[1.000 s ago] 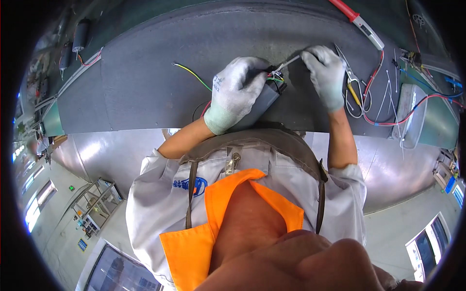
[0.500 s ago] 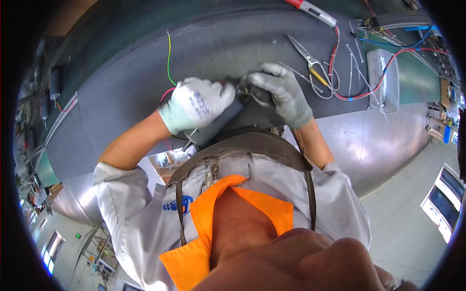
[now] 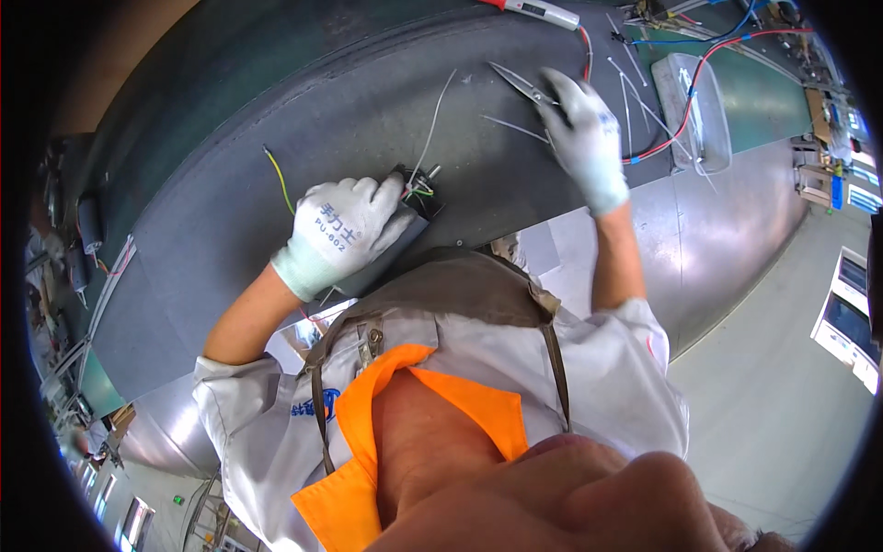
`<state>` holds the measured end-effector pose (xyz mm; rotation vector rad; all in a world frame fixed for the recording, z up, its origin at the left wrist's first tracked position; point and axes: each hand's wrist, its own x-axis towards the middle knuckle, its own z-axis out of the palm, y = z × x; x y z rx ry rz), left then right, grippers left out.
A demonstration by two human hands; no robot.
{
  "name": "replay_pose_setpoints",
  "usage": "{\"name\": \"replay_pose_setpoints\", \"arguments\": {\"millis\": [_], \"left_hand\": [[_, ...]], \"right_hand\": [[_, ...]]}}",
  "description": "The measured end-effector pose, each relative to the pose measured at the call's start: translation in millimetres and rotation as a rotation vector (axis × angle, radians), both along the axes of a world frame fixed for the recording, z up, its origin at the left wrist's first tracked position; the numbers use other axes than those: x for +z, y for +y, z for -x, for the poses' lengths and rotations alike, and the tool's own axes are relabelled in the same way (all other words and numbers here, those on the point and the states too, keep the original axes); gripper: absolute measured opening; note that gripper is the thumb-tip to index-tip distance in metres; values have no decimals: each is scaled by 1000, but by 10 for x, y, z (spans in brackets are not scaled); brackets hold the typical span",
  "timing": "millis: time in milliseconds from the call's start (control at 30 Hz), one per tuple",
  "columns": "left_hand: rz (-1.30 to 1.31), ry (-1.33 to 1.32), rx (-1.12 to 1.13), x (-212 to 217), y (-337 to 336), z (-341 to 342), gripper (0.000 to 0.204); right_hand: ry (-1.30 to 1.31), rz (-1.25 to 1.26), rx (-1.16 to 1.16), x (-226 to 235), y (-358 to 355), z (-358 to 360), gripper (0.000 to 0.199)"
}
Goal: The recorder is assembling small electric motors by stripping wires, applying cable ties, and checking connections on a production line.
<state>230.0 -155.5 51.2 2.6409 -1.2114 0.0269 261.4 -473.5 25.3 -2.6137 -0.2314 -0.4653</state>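
My left hand, in a white glove, is closed around a dark cylindrical motor-like part. Metal terminals and short wires show at the part's far end, beside my fingertips. From there a thin white cable tie sticks up and away. A yellow-green wire extends beyond the left glove. To the right, my gloved right hand grasps the scissors lying on the dark work surface. The blades point to the far left; the palm and fingers hide the handles.
Loose white cable ties lie around the right hand. A clear plastic tray stands farther right, with a red cable across it. At the far edge is a red-and-white pen-shaped tool. More dark cylinders sit far left.
My right hand has left the wires at the part and moved right onto the scissors. My left hand still holds the part, and the cable tie now stands out from it. The view has shifted.
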Motion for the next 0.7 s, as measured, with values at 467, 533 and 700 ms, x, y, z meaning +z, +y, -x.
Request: {"name": "replay_pose_setpoints", "arguments": {"millis": [467,533,700], "left_hand": [[437,333,-67,-400,-229,-290,20],[435,348,-136,-397,-200,-390,20],[746,1019,191,-310,-102,-376,29]], "right_hand": [[553,150,235,460,-1160,-30,56],[953,-103,57,679,-1456,-165,48],[831,-187,68,1004,-1804,-167,44]]}}
